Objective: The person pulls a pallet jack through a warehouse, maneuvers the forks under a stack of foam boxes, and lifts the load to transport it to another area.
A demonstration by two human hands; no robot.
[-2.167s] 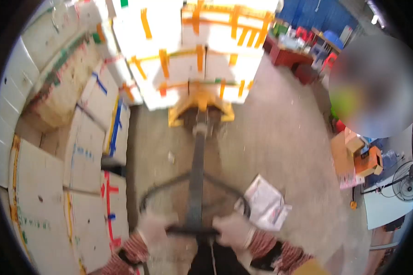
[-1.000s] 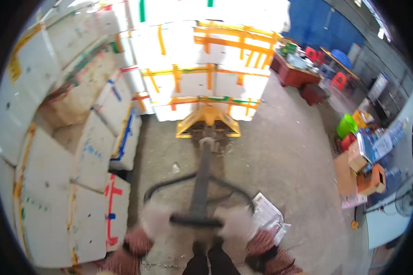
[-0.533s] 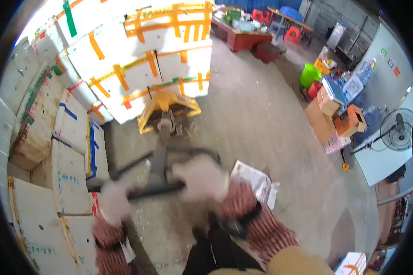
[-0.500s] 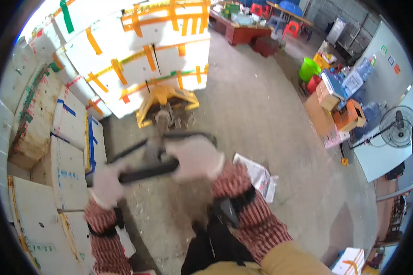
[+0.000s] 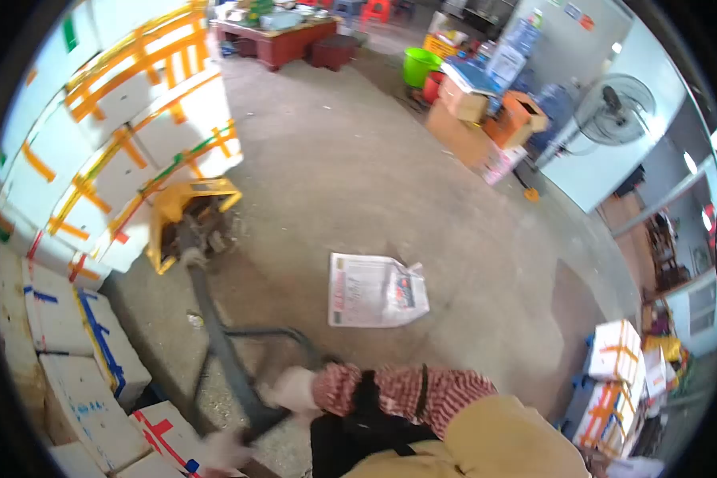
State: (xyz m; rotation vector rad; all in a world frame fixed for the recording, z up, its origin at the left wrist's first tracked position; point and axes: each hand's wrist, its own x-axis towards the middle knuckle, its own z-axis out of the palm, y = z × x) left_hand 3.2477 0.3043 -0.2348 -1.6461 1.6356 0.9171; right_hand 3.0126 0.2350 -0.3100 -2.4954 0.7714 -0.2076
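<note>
- The pallet jack (image 5: 190, 213) is yellow and sits low on the grey floor (image 5: 358, 175), ahead and to the left of the person.
- Its long dark handle (image 5: 215, 319) leans back from the yellow part toward the person and ends in a loop.
- A tall stack of white boxes (image 5: 111, 151) with orange tape rides on the jack.
- The right hand (image 5: 291, 390), in a pale glove, is curled around the near side of the loop.
- The left hand (image 5: 219, 450) is a pale blur low down by the end of the handle. I cannot tell if it grips or only touches.
- The jack looks like hard steel, so it likely feels heavy and stiff and will not bend.
- I think it rolls on small wheels, so it may be slow to start and slow to stop.
- The boxes look like light foam, but the stack is high and could tip on a sharp turn.
- The best place to hold looks like the bar of the loop, one hand on each side.
- A flat printed sack (image 5: 374, 291) lies on the floor just right of the handle and could catch a wheel or a foot.
- More white boxes with blue tape (image 5: 88, 342) stand close on the left.
</note>
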